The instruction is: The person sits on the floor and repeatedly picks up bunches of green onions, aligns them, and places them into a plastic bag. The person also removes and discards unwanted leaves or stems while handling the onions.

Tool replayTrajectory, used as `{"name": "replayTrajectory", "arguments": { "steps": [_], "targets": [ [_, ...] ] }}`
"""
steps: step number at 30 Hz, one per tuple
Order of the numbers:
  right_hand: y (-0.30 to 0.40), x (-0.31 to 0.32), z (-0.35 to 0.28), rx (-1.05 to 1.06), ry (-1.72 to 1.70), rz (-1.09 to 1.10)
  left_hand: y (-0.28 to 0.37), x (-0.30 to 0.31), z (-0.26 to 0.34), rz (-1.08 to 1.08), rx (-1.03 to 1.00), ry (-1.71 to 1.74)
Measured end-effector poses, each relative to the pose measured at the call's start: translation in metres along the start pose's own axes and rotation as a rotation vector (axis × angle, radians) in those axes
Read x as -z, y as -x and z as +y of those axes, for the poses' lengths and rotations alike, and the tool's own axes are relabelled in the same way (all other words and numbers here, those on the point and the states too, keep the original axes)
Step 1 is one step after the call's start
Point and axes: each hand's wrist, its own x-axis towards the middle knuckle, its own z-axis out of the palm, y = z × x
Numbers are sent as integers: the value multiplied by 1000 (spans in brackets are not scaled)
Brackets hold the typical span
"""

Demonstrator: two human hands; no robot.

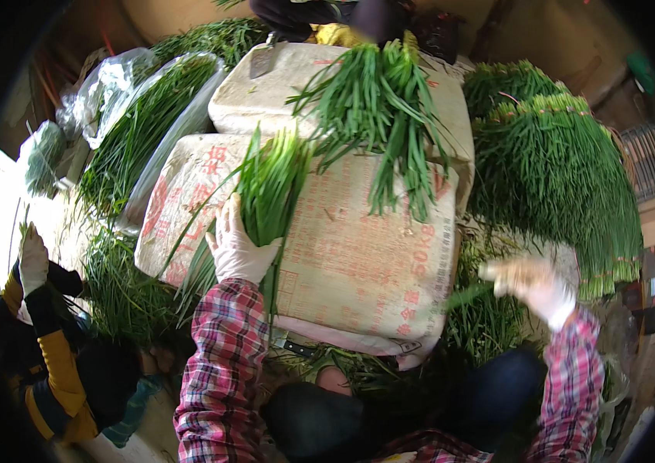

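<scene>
My left hand (240, 246), in a white glove, lies over a loose bunch of garlic chives (274, 179), its thumb to one side and fingers to the other. The pale stem ends point away from me, and some leaves trail out below the hand. Under the bunch is a stuffed woven sack (350, 249) bearing red writing. My right hand (530, 283), also gloved, is in the air to the right of the sack and blurred. A green blade (469, 295) shows beside its fingers; whether they hold it is unclear.
More chives (376, 98) lie across a second sack (258, 110), with a cleaver-like blade (262, 59) at its corner. Banded chive bundles (553, 168) are piled right; bagged chives (154, 121) lie left. A black-handled knife (298, 348) is below the sack. Other people sit left and opposite.
</scene>
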Motion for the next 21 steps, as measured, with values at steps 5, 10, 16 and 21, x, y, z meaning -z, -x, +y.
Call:
{"name": "replayTrajectory", "arguments": {
  "steps": [5,10,16,21],
  "targets": [
    [117,-44,13,-330,700,-147,-5,-9,-13,-43,10,-12],
    [199,-51,33,-155,443,210,-15,-40,-55,-27,-178,360],
    [280,-76,60,47,373,498,-42,-49,-30,-90,-195,352],
    [348,-86,40,217,170,647,-52,-7,-16,-82,-120,375]
  ]
}}
